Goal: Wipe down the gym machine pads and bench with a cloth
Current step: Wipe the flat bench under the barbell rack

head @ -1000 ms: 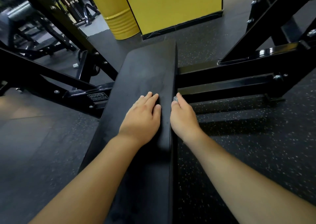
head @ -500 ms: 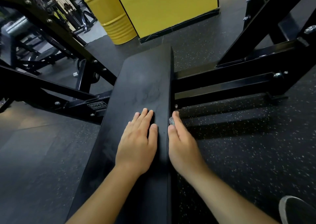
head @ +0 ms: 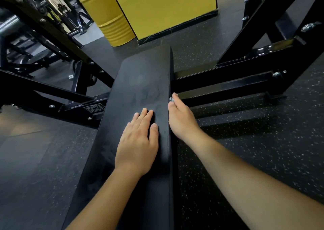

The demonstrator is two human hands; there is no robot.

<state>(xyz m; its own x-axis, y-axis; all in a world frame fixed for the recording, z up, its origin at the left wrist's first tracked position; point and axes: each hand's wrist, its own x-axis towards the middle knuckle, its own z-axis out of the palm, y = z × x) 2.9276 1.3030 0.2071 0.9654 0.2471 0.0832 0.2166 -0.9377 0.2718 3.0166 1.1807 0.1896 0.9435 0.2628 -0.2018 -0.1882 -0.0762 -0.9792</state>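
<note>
A long black bench pad (head: 142,82) runs away from me down the middle of the head view, with faint smears on its top. My left hand (head: 138,142) lies flat on the pad's top near the right edge, fingers straight and together. My right hand (head: 182,119) presses against the pad's right side face, fingers straight and pointing forward, a ring on one finger. I cannot make out a cloth under either hand.
Black steel frame beams (head: 228,82) cross under the bench on the right, and more beams (head: 43,93) on the left. A yellow barrel (head: 112,19) and a yellow panel (head: 163,7) stand beyond the bench's far end. Speckled black rubber floor (head: 263,150) lies all around.
Both hands slid back toward me along the bench. Then my right hand moved forward again along the side edge, while my left hand stayed about where it was.
</note>
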